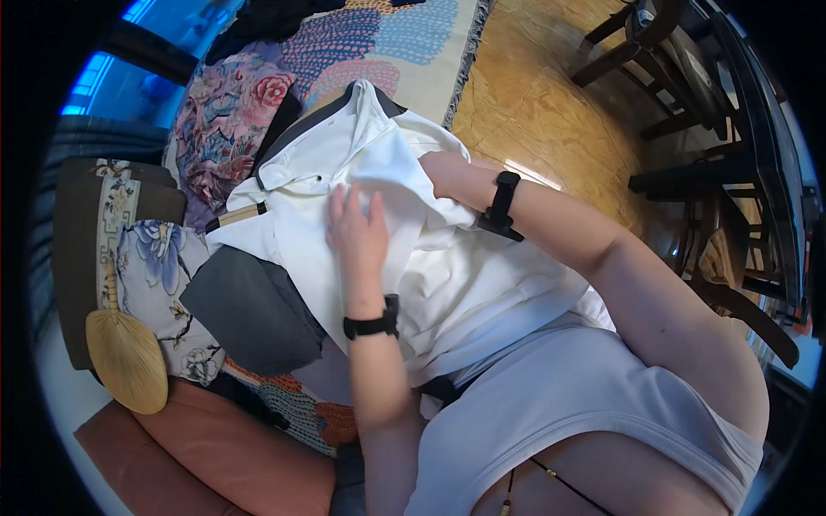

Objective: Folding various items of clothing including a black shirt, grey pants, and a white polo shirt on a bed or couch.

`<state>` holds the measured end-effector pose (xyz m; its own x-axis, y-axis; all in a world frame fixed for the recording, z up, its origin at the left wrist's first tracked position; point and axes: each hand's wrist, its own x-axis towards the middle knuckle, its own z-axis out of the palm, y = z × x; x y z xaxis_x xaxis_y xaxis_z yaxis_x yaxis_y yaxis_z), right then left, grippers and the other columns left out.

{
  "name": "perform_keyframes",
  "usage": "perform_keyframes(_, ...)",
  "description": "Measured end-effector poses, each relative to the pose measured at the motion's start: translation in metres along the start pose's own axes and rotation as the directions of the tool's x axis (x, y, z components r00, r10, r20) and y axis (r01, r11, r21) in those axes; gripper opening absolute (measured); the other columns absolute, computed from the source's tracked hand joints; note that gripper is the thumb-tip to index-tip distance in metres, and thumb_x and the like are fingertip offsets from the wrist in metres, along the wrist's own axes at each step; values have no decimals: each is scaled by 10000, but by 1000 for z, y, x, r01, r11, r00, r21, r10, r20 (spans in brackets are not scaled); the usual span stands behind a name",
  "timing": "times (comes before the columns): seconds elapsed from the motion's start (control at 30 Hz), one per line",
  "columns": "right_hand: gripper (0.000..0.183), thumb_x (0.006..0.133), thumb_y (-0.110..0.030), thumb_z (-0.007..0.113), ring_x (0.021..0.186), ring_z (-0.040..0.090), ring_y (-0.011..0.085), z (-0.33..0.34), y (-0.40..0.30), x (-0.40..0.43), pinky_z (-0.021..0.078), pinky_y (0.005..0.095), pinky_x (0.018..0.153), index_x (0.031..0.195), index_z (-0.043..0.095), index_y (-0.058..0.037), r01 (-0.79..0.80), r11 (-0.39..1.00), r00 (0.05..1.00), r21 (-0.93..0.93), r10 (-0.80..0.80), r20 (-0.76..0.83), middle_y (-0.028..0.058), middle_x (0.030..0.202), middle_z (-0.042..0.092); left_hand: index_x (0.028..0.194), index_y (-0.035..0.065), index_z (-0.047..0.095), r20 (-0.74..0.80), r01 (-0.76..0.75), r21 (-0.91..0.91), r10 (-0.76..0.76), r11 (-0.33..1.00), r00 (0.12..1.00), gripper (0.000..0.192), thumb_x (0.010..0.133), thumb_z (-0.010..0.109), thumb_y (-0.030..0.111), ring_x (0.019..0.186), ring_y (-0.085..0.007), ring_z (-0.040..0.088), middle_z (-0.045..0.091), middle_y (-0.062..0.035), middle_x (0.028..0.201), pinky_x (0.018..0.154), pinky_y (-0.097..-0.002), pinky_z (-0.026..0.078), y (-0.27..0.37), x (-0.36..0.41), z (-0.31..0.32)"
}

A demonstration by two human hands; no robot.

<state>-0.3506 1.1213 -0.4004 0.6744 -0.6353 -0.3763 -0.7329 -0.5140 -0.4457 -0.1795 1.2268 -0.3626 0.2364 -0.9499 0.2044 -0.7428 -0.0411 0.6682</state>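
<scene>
A white garment (310, 238) with dark trim and a small button lies spread before me and runs back to my lap. On top of its cloth rests my left hand (359, 226), palm down with the fingers apart. My right hand (445, 171) reaches in under a fold at the garment's far right side. White cloth hides its fingers, so I cannot tell whether they grip anything. Dark grey folded cloth (255, 313) lies by the garment's left edge, partly covered by it.
A patterned sofa throw (413, 32) carries a crumpled floral cloth (235, 122). To the left are a floral cushion (193, 348), a palm-leaf hand fan (127, 361) and a salmon-coloured cushion (251, 445). Dark wooden chairs (671, 64) stand on the shiny floor (535, 84) at right.
</scene>
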Motion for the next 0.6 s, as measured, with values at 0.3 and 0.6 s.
perform_keyframes(0.3, 186, 804, -161, 621, 729, 574, 156, -97, 17, -13, 463, 298, 671, 950, 638, -47, 73, 868, 702, 490, 305, -644, 76, 791, 631, 1392, 59, 207, 106, 192, 464, -270, 865, 957, 777, 789, 613, 336, 1334, -324, 188, 180, -185, 1450, 981, -535, 236, -28, -8, 13)
perform_keyframes(0.6, 182, 886, -184, 527, 790, 522, 87, -124, 47, -66, 427, 270, 710, 1042, 553, -94, 429, 265, 695, 863, 513, -503, -17, 841, 571, 1376, 31, 217, 139, 264, 467, -365, 844, 920, 844, 746, 662, 374, 1336, -314, 189, 185, -209, 1437, 955, -551, 278, -17, 6, 8)
